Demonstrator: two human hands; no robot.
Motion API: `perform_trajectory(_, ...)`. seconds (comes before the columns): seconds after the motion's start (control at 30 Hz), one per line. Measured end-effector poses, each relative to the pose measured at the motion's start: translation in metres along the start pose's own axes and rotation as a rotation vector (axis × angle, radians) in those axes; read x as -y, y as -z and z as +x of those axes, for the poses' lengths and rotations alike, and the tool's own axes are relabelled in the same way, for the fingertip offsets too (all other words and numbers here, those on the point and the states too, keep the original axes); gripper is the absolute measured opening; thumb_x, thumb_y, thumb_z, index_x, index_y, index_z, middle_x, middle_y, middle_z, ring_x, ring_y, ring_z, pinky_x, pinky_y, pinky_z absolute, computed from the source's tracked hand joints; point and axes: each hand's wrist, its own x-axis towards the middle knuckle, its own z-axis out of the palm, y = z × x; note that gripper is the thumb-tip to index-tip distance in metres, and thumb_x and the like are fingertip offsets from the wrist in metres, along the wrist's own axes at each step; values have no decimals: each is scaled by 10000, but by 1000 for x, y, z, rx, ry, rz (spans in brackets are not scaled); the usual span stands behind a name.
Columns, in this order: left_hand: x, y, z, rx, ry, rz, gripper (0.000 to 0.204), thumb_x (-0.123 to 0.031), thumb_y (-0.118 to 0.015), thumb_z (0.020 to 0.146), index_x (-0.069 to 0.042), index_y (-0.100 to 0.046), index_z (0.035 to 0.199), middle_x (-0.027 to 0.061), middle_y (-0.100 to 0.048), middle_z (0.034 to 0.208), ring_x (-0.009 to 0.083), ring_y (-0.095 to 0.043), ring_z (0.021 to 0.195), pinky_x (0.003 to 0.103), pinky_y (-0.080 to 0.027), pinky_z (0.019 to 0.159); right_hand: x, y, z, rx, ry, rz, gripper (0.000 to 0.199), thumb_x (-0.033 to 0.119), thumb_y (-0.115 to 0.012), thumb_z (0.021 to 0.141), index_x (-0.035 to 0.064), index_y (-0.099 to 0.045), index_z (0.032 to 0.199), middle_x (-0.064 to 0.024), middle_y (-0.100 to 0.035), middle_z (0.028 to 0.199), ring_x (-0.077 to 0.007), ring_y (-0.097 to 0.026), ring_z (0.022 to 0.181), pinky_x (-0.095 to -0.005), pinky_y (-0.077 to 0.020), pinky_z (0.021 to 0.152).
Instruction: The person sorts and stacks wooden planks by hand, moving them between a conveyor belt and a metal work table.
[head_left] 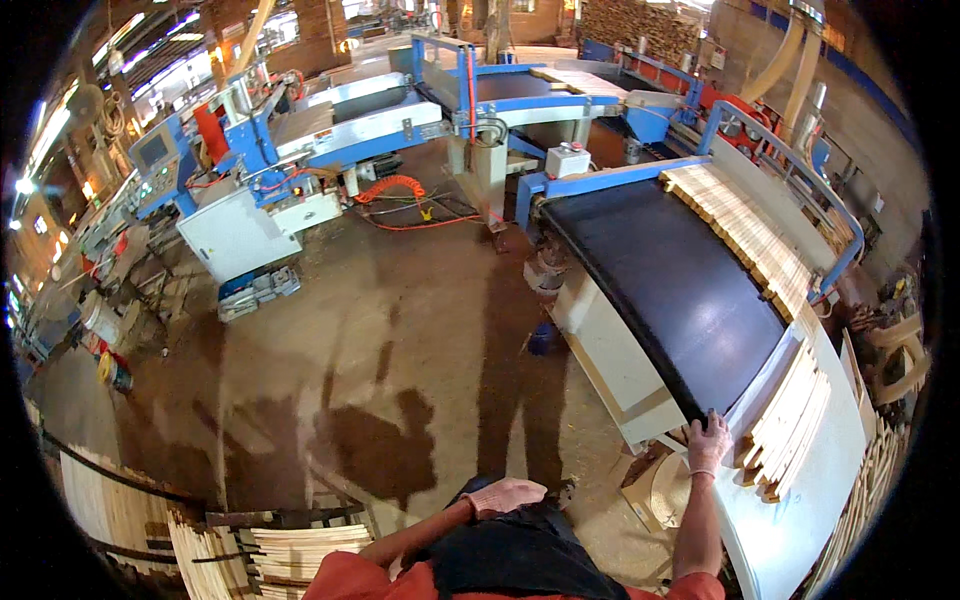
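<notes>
Head: dark, glossy conveyor belt (672,282)

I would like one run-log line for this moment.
left hand: above dark apron | right hand: at near corner of black belt | loose wood strips: on white table

1. From the right hand (708,443), passage is left over the bare black belt (665,270) at 12 o'clock.
2. At 3 o'clock, the way is blocked by wooden strips (790,425).
3. At 5 o'clock, room is offered by the bench (775,530).
</notes>
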Motion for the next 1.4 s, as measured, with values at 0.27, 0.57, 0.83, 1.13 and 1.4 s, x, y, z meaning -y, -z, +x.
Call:
perform_trajectory(0.27,-11,6,4,31,339,-306,346,-181,-568,1095,-29,-683,1384,152,-683,1444,287,-653,1329,368,-509,1138,18,6,-2,-8,-70,3,515,324,-710,938,5,-701,1342,-210,-674,1393,-407,-574,1341,-489,-433,1173)
perform_trajectory(0.57,-52,23,21,92,347,-196,376,-230,-576,1111,17,-690,1370,113,-730,1349,208,-660,1281,339,-483,1144,20,5,5,3,-88,44,513,355,-686,974,12,-686,1356,-206,-693,1293,-415,-590,1281,-507,-456,1122)
perform_trajectory(0.83,-78,8,43,49,761,-619,489,-270,-596,1117,71,-606,1469,160,-692,1416,245,-662,1316,355,-517,1126,15,17,1,37,-152,-45,471,337,-660,988,54,-680,1364,-166,-684,1381,-364,-555,1390,-476,-404,1219)
perform_trajectory(1.13,-67,8,41,70,713,-526,406,-233,-534,1115,20,-676,1399,122,-731,1361,239,-681,1276,340,-505,1130,23,22,8,64,-106,26,463,319,-669,994,39,-681,1361,-179,-686,1366,-385,-571,1354,-489,-409,1203)
perform_trajectory(1.4,-53,10,39,77,767,-628,512,-314,-571,1130,56,-605,1482,151,-694,1428,222,-642,1351,316,-492,1149,24,17,5,0,-111,-9,487,326,-697,954,30,-707,1341,-190,-703,1347,-386,-582,1355,-490,-422,1196)
